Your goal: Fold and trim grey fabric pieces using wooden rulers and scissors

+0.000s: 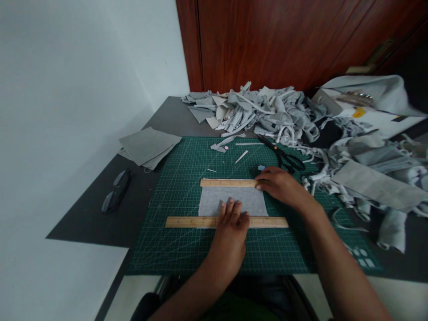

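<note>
A piece of light grey fabric (pixel 209 200) lies flat on the green cutting mat (pixel 170 249). Across its near edge runs a long wooden ruler (pixel 190 222), and a shorter-looking wooden ruler (pixel 227 183) lies along its far edge. My left hand (pixel 229 238) rests palm down over the near ruler, its fingers stretched onto the fabric. At the far ruler's right end, my right hand (pixel 281 185) has its thumb and fingers closed around the tip. Black-handled scissors (pixel 284 158) lie just beyond the right hand.
Grey fabric scraps (pixel 254 109) are heaped at the back, with more strips and pieces (pixel 381 178) at the right. Folded grey cloth pieces (pixel 149 147) and eyeglasses (pixel 115 191) lie on the left. A white box (pixel 377 118) stands at the back right, near a wooden door (pixel 267 44).
</note>
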`<state>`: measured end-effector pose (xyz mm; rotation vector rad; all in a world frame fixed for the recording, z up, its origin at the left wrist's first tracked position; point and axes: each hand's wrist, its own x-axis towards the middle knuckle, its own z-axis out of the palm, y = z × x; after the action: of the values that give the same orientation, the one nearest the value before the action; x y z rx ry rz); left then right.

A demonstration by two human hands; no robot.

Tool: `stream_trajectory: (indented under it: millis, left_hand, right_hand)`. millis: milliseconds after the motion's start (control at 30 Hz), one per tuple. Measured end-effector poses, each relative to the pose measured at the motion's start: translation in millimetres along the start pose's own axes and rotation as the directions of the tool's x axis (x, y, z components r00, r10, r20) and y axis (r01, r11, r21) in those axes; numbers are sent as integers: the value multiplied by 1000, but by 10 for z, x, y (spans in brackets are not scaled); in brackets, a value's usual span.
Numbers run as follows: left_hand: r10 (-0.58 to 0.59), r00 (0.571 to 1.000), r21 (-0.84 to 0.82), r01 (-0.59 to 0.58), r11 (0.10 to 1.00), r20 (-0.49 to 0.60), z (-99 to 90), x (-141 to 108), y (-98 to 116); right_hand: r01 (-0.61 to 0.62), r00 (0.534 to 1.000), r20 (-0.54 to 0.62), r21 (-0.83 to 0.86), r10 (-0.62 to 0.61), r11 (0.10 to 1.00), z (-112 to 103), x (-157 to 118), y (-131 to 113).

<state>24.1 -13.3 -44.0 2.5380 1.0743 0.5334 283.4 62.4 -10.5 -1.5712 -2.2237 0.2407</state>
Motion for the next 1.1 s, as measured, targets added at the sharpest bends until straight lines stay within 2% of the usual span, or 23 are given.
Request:
stream_trajectory:
  millis: [367,533,800,1100]
  left_hand:
    - [-4,1000,-43,4,999,12,-65,30,22]
    - [-10,1000,-57,10,998,-7,-66,18,27]
    - [9,999,-26,-10,1000,-37,-10,24,5]
    - [2,1000,-15,-2,1000,-1,-57,-6,48]
  right_hand:
    - [-71,997,-18,37,72,997,23,44,-25]
    - [-57,998,-18,49,57,997,10,48,-29]
    - [-59,998,-26,107,62,993,69,58,74]
    - [-69,996,-46,122,75,990,131,14,167]
